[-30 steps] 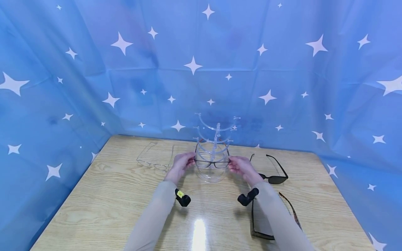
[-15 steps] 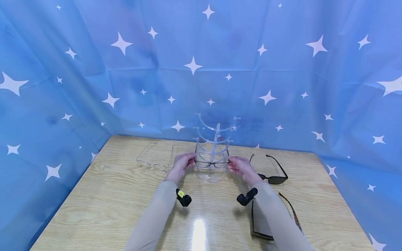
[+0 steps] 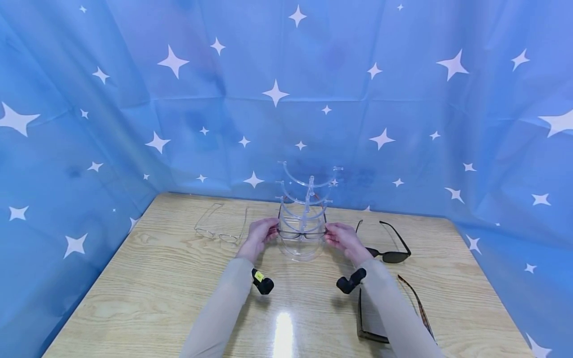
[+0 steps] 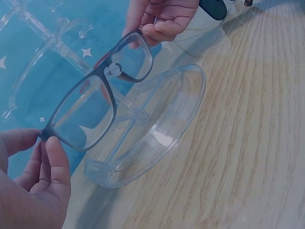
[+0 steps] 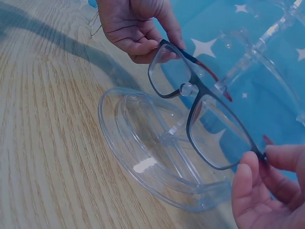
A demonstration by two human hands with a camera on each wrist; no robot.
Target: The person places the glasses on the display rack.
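Dark-framed eyeglasses (image 3: pixel 302 234) with reddish temple tips sit at the low front of a clear tiered eyeglass display stand (image 3: pixel 306 201). My left hand (image 3: pixel 261 232) pinches their left hinge corner, and my right hand (image 3: pixel 343 238) pinches the right one. In the left wrist view, thumb and fingers close on the frame's corner (image 4: pixel 45 135). A clear round peg (image 5: pixel 188 89) of the stand shows at the nose bridge in the right wrist view. Below the lenses spreads the stand's curved clear base (image 4: pixel 157 136) on the wooden table. The temples run back around the stand.
Thin wire-rimmed glasses (image 3: pixel 218 235) lie left of my left hand. Dark sunglasses (image 3: pixel 395 256) lie to the right, beside my right wrist. Another large dark-lensed pair (image 3: pixel 373 337) is partly hidden under my right forearm. A blue starry cloth (image 3: pixel 313 124) hangs behind the wooden table (image 3: pixel 147 278).
The eyeglasses' front has tipped slightly, so the lenses look flatter in the head view. Both hands keep their pinch and have barely shifted.
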